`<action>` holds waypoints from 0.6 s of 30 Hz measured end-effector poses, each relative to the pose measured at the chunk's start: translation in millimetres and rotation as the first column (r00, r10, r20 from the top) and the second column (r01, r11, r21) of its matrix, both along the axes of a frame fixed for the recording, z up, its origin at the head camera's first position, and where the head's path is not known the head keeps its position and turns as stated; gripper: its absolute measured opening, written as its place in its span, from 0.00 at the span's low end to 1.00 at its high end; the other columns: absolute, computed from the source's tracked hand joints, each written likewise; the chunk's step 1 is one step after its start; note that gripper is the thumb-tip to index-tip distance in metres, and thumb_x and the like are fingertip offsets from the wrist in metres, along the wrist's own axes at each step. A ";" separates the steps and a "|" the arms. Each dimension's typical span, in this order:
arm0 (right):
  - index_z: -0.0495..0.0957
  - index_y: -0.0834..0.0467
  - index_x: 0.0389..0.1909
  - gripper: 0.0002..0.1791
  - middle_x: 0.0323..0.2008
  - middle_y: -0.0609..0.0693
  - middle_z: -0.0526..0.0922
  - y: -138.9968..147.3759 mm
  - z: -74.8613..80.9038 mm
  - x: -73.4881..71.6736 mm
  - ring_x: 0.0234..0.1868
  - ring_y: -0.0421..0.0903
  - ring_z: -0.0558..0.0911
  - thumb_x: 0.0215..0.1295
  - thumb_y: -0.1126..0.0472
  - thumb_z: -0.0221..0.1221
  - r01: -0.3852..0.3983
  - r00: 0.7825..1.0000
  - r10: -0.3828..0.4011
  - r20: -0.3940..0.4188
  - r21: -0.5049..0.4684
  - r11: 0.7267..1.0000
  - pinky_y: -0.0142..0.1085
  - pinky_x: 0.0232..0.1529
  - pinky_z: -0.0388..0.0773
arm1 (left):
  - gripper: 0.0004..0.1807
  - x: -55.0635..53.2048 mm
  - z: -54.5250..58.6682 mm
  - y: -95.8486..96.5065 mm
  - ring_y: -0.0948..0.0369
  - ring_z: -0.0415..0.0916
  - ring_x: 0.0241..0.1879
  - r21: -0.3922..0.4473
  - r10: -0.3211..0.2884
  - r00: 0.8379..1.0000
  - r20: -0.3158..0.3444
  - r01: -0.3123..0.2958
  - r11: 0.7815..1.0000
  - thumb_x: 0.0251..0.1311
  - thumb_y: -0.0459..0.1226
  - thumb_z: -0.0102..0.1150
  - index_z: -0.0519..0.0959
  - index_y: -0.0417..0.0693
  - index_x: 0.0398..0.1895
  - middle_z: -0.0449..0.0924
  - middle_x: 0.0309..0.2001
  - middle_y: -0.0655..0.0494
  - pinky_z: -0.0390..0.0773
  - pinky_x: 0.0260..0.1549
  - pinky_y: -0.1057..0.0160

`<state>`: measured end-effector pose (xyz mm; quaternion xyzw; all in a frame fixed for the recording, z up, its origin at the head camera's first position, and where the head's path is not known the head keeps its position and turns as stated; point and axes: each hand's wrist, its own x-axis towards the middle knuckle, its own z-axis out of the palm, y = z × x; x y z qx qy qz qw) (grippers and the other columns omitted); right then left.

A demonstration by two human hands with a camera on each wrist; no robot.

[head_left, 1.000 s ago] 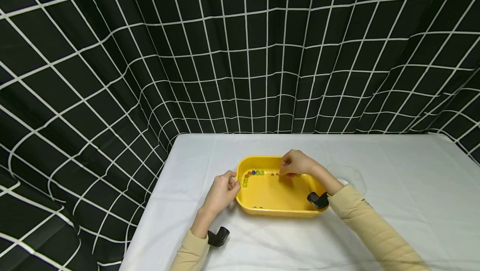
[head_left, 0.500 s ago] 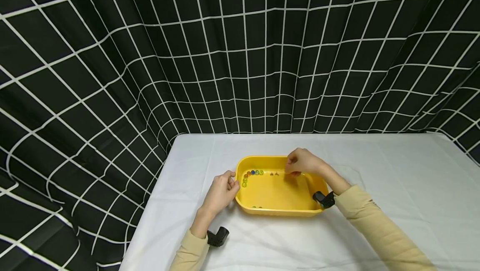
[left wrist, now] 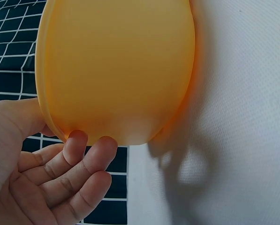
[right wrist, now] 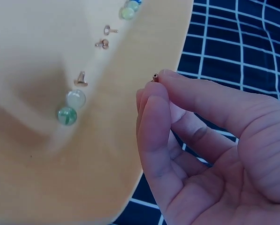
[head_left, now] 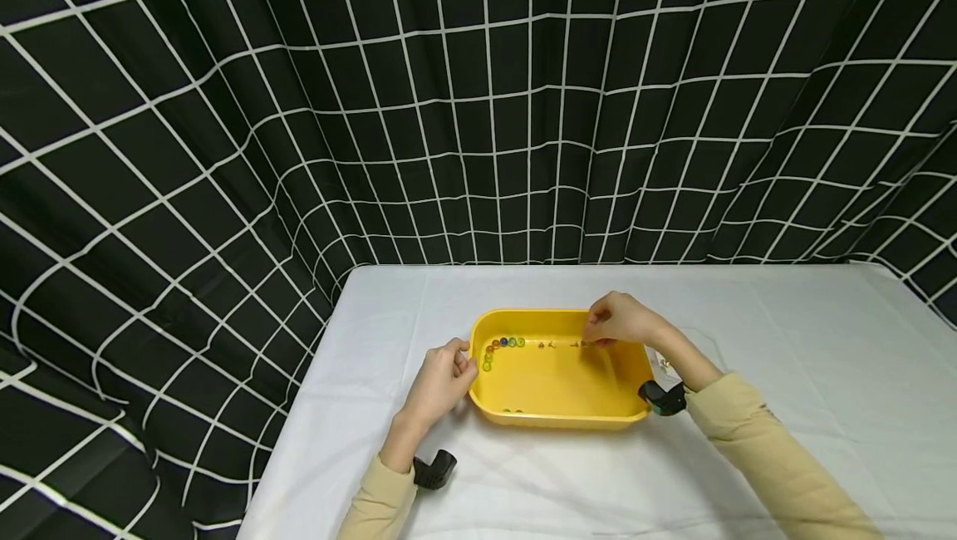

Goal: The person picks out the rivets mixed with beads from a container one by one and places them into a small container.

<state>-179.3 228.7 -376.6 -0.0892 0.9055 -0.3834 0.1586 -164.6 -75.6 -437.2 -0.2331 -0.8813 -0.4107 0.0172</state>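
Observation:
My left hand (head_left: 443, 375) holds the left end of the yellow basin (head_left: 553, 422); in the left wrist view the thumb goes over the rim and fingertips (left wrist: 101, 149) lie at the outer wall. Above the basin's back right, my right hand (head_left: 620, 320) pinches a small copper-coloured rivet (right wrist: 155, 77) between thumb and index finger. On the basin floor, the right wrist view shows a standing rivet (right wrist: 81, 80) beside a clear marble (right wrist: 76, 99) and a green-streaked marble (right wrist: 67, 115). Two more rivets (right wrist: 102, 44) lie farther along.
Several coloured marbles (head_left: 504, 342) curve along the basin's back left corner. Two green ones (head_left: 507, 411) show near its front wall. Right of the basin lies a clear plastic bag (head_left: 665, 365) with small gold-coloured pieces, partly under the right forearm. A black gridded curtain (head_left: 538, 149) hangs behind the table.
My right hand has moved right along the basin's back wall, uncovering small pieces on the floor there. More of the plastic bag's contents shows. The left hand has stayed on the rim.

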 end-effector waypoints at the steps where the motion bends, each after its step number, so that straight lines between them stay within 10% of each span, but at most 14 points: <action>1: 0.77 0.67 0.24 0.04 0.22 0.54 0.79 1.0 0.6 1.0 0.23 0.46 0.78 0.55 0.69 0.60 0.001 1.000 -0.001 0.000 0.003 1.000 0.41 0.31 0.80 | 0.16 0.2 0.2 0.0 0.69 0.67 0.17 -0.001 0.001 1.000 -0.001 -0.001 1.000 0.58 0.31 0.53 0.74 0.27 0.46 0.70 0.21 0.59 0.72 0.16 0.72; 18: 0.77 0.65 0.25 0.05 0.20 0.51 0.77 19.7 8.2 12.1 0.23 0.45 0.74 0.56 0.67 0.59 0.038 0.999 -0.038 -0.003 0.038 0.999 0.36 0.29 0.77 | 0.15 -0.3 0.3 0.0 0.69 0.67 0.18 0.010 0.001 1.000 -0.005 -0.001 1.000 0.57 0.30 0.53 0.74 0.27 0.45 0.71 0.22 0.59 0.73 0.18 0.72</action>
